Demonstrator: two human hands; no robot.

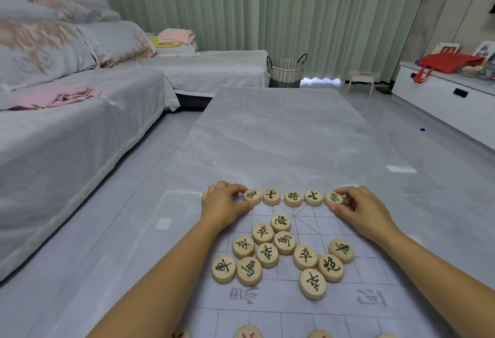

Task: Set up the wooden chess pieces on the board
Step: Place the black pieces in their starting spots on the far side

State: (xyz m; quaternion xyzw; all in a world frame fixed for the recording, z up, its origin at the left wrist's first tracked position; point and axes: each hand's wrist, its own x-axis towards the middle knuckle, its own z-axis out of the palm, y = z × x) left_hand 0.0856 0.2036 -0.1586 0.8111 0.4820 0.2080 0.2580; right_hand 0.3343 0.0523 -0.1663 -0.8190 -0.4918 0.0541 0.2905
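Pinching the end pieces of a far row (292, 198) of five green-lettered wooden discs, the left hand (225, 205) grips the leftmost disc (252, 196) and the right hand (361, 211) grips the rightmost disc (333, 198). Eleven more green pieces (267, 255) lie clustered nearer on the board (292, 303) (a thin printed sheet on the tabletop (281, 136)). Red-marked pieces (248, 332) show at the near edge, cut off.

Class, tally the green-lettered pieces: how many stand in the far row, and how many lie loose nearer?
Row pieces: 5, with the left hand and right hand pinching the end ones
Loose pieces: 11
Total: 16
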